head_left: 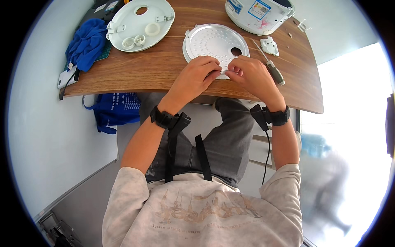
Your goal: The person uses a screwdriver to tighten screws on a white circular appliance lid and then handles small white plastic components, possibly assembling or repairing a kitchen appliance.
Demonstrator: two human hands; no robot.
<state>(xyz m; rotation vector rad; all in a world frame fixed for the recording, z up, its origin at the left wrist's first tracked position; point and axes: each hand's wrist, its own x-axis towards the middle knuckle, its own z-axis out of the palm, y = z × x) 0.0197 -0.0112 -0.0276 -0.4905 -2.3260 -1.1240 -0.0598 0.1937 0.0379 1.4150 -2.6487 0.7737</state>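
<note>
A round silver metal plate (207, 43) with rows of small dimples and one dark round hole lies near the front of the wooden table. Over its near edge my two hands almost meet. My left hand (203, 70) is closed in a pinch, with a tiny dark spot at its fingertips that is too small to name. Opposite it, my right hand (247, 72) also has thumb and fingers curled together, and what they hold, if anything, is hidden. To the right of the plate lies a screwdriver (275, 72) with a grey handle, beside a small white plastic part (269, 46).
A white round lid (160, 31) carrying several small white rings and caps lies at the back left. Blue cloth (86, 43) and a white phone-like object (68, 77) are at the far left. A white appliance body (255, 18) stands at the back right. Below hangs a blue bag (115, 109).
</note>
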